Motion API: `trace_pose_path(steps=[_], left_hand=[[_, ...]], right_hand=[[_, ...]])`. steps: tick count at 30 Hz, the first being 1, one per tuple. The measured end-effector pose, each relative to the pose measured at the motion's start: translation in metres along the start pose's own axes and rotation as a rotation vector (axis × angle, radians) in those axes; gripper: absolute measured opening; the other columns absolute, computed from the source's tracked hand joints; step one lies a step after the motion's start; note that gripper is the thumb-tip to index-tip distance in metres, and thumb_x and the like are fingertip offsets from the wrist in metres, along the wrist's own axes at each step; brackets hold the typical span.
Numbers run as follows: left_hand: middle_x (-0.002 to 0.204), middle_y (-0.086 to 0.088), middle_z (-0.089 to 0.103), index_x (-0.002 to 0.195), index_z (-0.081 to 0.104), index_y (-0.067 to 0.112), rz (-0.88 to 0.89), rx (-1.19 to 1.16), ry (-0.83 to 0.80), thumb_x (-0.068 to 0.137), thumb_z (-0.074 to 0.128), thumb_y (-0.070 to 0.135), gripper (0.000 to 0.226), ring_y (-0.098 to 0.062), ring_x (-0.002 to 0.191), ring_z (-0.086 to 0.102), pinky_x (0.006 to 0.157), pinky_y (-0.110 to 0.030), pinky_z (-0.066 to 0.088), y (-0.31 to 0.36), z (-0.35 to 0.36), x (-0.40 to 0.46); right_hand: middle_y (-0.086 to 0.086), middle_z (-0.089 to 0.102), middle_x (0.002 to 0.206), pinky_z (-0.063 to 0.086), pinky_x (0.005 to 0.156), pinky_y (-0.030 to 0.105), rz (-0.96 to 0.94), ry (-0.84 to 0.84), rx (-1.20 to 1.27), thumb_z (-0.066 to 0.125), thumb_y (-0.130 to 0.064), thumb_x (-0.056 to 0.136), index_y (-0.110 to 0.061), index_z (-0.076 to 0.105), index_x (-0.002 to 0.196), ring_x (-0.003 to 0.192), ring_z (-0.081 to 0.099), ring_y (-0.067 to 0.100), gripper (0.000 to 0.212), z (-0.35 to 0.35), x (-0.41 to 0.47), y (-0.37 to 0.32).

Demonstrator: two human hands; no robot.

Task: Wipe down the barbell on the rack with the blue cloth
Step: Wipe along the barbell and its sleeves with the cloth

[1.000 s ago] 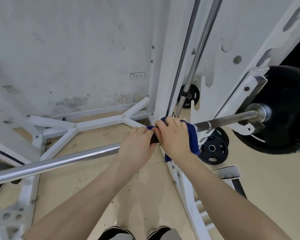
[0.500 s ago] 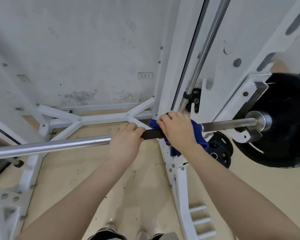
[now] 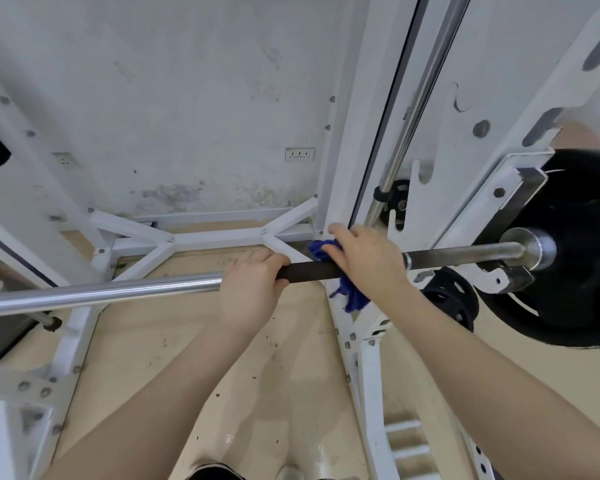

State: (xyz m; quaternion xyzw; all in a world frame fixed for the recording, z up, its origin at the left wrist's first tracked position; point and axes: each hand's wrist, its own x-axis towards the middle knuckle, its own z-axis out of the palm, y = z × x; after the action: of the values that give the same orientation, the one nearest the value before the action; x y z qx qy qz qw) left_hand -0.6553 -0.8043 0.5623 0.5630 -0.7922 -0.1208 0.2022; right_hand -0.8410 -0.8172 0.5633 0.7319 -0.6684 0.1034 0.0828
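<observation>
Gym — white rack (image 3: 368,140), barbell (image 3: 111,292), weight plate (image 3: 582,271).

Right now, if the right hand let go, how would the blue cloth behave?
Probably floppy: the blue cloth bunches under the right hand, its tail drooping below the barbell. Likely light, it might slide off the round bar.

Hidden or cut off, for your check:

- Barbell (image 3: 101,293): the left end runs out of frame; your left hand (image 3: 248,291) and right hand (image 3: 369,263) cover parts of the shaft.
- Blue cloth (image 3: 350,296): mostly buried under your right hand, only a bunch above and a tail below showing.
- Black weight plate (image 3: 582,282): cropped by the right edge.
- Small plate (image 3: 452,299): partly behind the bar hook and your right wrist.
- Shoes (image 3: 215,472): cut by the bottom edge.
- Wall socket (image 3: 299,154): too small to read.
</observation>
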Motion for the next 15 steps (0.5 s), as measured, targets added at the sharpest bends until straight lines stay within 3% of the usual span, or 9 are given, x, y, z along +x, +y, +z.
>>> trace_pose_path(steps=[3, 5, 8, 11, 13, 15], left_hand=[[0.105, -0.002, 0.064, 0.11, 0.063, 0.017, -0.012, -0.036, 0.0, 0.086, 0.061, 0.019, 0.025, -0.027, 0.102, 0.054, 0.086, -0.037, 0.039, -0.003, 0.0, -0.002], [0.108, 0.001, 0.063, 0.112, 0.061, 0.02, -0.016, -0.019, -0.028, 0.088, 0.058, 0.022, 0.025, -0.023, 0.104, 0.053, 0.085, -0.032, 0.035, -0.004, -0.001, -0.001], [0.113, 0.002, 0.063, 0.117, 0.057, 0.021, -0.023, -0.028, -0.099, 0.088, 0.057, 0.021, 0.029, -0.021, 0.108, 0.054, 0.088, -0.031, 0.04, -0.005, -0.008, 0.004], [0.117, 0.001, 0.065, 0.116, 0.057, 0.018, -0.096, -0.139, -0.153, 0.086, 0.058, 0.017, 0.03, -0.019, 0.11, 0.057, 0.089, -0.034, 0.048, -0.012, -0.024, 0.009], [0.119, 0.001, 0.062, 0.118, 0.057, 0.018, -0.083, -0.076, -0.138, 0.086, 0.059, 0.02, 0.032, -0.019, 0.11, 0.054, 0.085, -0.032, 0.046, -0.022, -0.036, 0.009], [0.119, 0.001, 0.06, 0.119, 0.057, 0.018, -0.076, -0.035, -0.144, 0.086, 0.061, 0.022, 0.034, -0.018, 0.109, 0.053, 0.083, -0.03, 0.045, -0.034, -0.045, 0.008]], right_hand=[[0.008, 0.062, 0.087, 0.044, 0.061, 0.036, 0.26, 0.049, -0.025, 0.041, -0.042, 0.097, -0.011, 0.048, 0.105, 0.083, 0.057, 0.027, 0.032, 0.0, 0.0, 0.029], [0.008, 0.063, 0.084, 0.043, 0.059, 0.034, 0.319, 0.042, -0.06, 0.04, -0.042, 0.097, -0.011, 0.051, 0.102, 0.079, 0.058, 0.026, 0.033, 0.001, 0.006, 0.01], [0.007, 0.065, 0.085, 0.043, 0.058, 0.031, 0.221, -0.046, 0.004, 0.043, -0.036, 0.097, -0.013, 0.058, 0.097, 0.08, 0.06, 0.024, 0.027, 0.008, 0.013, -0.048], [0.0, 0.066, 0.071, 0.039, 0.055, 0.027, 0.042, 0.068, -0.011, 0.06, -0.029, 0.087, -0.015, 0.064, 0.08, 0.068, 0.057, 0.02, 0.015, 0.011, 0.005, -0.075], [-0.004, 0.068, 0.075, 0.04, 0.071, 0.03, -0.102, 0.123, 0.029, 0.049, -0.038, 0.088, -0.019, 0.068, 0.087, 0.073, 0.057, 0.02, 0.027, 0.019, -0.006, -0.057], [-0.007, 0.069, 0.083, 0.033, 0.082, 0.032, -0.087, 0.137, 0.034, 0.036, -0.044, 0.089, -0.022, 0.067, 0.095, 0.082, 0.057, 0.022, 0.038, 0.02, -0.017, -0.032]])
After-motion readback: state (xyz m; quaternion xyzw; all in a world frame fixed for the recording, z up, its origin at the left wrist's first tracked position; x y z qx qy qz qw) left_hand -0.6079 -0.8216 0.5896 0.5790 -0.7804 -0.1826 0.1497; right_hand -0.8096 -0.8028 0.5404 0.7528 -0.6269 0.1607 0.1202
